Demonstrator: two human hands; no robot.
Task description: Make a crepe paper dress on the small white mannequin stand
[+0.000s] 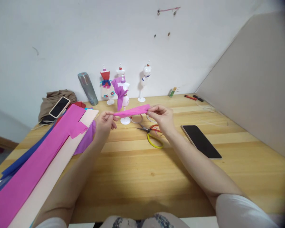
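Pink crepe-paper strip (pixel 133 111): held above the wooden tabletop (pixel 123 177), between the two hands; its long axis runs from 9 toward 3 o'clock, the right end slightly raised in the view. Clock directions are from its middle, with 12 toward the wall (pixel 133 34).
Layered paper sheets (pixel 38 158): at 8 o'clock, beyond the left hand, sloping toward the person.
Left hand (pixel 104 125): at 9 o'clock, thumb and fingertips pinching the strip's narrow left end.
Mini dress form (pixel 125 100): at 11 o'clock, upright, purple crepe paper (pixel 120 93) draped on it; the strip crosses in front of its stem, but contact cannot be told.
Scissors (pixel 147 129): between 4 and 5 o'clock, lying on the tabletop.
Right hand (pixel 163 118): at 3 o'clock, thumb and forefinger pinching the right end.
Black-screened phone (pixel 200 141): toward 4 o'clock, past the right hand.
Key relation: neither hand appears nearer; the strip spans crosswise between both pinches, its axis across the dress form's upright one, by judgement.
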